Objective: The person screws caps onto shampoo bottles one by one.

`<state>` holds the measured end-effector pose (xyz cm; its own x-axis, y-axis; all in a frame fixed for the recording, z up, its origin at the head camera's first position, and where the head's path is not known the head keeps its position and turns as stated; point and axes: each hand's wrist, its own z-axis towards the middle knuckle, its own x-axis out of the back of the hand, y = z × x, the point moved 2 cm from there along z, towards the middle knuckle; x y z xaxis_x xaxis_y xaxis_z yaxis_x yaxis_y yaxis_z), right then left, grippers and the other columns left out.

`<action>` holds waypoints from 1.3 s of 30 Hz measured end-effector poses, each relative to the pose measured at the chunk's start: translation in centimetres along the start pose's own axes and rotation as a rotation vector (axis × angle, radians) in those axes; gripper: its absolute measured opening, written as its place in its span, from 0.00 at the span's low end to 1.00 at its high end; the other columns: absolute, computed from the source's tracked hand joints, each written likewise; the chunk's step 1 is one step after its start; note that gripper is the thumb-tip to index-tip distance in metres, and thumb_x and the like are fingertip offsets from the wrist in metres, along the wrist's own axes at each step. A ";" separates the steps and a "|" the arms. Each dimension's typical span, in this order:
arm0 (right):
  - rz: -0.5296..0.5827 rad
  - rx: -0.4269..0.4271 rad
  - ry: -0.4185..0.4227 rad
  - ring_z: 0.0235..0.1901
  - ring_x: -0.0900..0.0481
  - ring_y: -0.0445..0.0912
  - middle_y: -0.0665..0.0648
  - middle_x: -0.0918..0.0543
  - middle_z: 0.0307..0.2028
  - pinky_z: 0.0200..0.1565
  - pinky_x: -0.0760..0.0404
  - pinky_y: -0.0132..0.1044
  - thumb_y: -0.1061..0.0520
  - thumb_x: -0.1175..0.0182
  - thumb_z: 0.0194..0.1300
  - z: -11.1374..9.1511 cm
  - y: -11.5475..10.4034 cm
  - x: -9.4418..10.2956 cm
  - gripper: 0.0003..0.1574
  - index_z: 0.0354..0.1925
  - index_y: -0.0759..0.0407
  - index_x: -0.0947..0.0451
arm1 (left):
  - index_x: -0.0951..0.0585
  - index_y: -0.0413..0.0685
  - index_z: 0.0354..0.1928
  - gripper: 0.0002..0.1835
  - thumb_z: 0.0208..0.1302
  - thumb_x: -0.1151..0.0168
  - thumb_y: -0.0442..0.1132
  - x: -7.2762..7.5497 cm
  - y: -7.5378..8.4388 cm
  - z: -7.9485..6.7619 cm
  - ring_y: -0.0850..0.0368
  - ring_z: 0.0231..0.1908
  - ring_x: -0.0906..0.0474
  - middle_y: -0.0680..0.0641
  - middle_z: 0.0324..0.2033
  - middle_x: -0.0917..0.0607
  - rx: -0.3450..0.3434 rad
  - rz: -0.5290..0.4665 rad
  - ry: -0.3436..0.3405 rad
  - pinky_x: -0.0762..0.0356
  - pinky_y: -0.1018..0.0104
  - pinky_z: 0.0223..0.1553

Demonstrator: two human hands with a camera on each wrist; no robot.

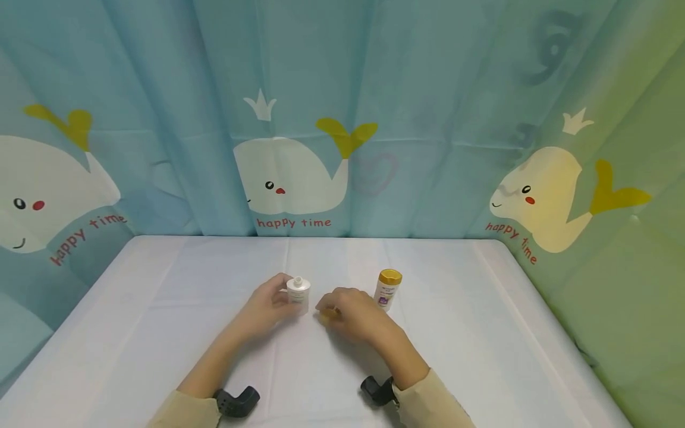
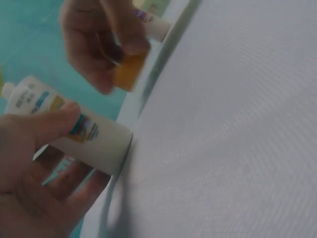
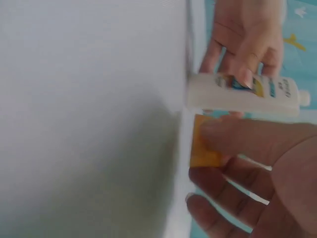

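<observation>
head view shows the left hand [image 1: 269,307] gripping the upright bottle [image 1: 299,291] and the right hand [image 1: 355,315] pinching the gold cap [image 1: 328,318] just beside it, a narrow gap between. both things are well inside the edges of the table [image 1: 203,297], with broad room to either side; the capped bottle [image 1: 386,290] stands just beyond the right hand.

Blue-green curtain [image 1: 439,119], white whale prints [image 1: 305,178], red lettering [image 1: 294,223]; white-covered table [image 1: 134,327].
</observation>
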<state>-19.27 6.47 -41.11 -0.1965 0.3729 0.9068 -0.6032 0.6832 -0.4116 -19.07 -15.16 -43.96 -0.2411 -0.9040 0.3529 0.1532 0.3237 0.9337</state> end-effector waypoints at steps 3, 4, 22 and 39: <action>0.073 0.021 0.042 0.40 0.18 0.40 0.46 0.14 0.42 0.45 0.19 0.35 0.61 0.33 0.62 -0.2 0.0 1.2 0.14 0.47 0.52 0.15 | 0.26 0.47 0.54 0.21 0.61 0.30 0.33 -0.1 0.4 -0.1 0.47 0.51 0.17 0.42 0.54 0.19 0.003 0.024 0.003 0.20 0.56 0.53; 0.102 0.032 0.062 0.40 0.18 0.40 0.46 0.14 0.42 0.44 0.19 0.35 0.61 0.33 0.62 -0.3 -0.1 1.7 0.14 0.47 0.53 0.15 | 0.25 0.48 0.55 0.21 0.61 0.30 0.34 -0.1 0.6 -0.1 0.48 0.51 0.17 0.43 0.53 0.19 0.001 0.036 0.006 0.20 0.55 0.53; 0.531 0.207 0.474 0.43 0.16 0.46 0.52 0.15 0.47 0.40 0.15 0.38 0.64 0.32 0.62 -2.8 -2.3 7.6 0.19 0.51 0.54 0.20 | 0.23 0.59 0.56 0.20 0.64 0.30 0.45 -1.2 4.6 -1.1 0.51 0.53 0.22 0.52 0.52 0.18 -0.041 0.066 -0.049 0.18 0.53 0.53; 0.530 0.202 0.374 0.42 0.16 0.42 0.47 0.17 0.47 0.41 0.15 0.37 0.64 0.31 0.61 -2.6 -2.5 7.0 0.16 0.46 0.51 0.18 | 0.23 0.57 0.56 0.20 0.64 0.31 0.45 -1.3 5.4 -1.5 0.52 0.50 0.21 0.53 0.50 0.17 -0.134 0.078 -0.109 0.18 0.56 0.49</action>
<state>-17.15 9.05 -33.98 -0.2468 0.8420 0.4798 -0.6389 0.2308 -0.7338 -16.48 -12.65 -39.51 -0.3247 -0.8397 0.4354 0.3001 0.3451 0.8893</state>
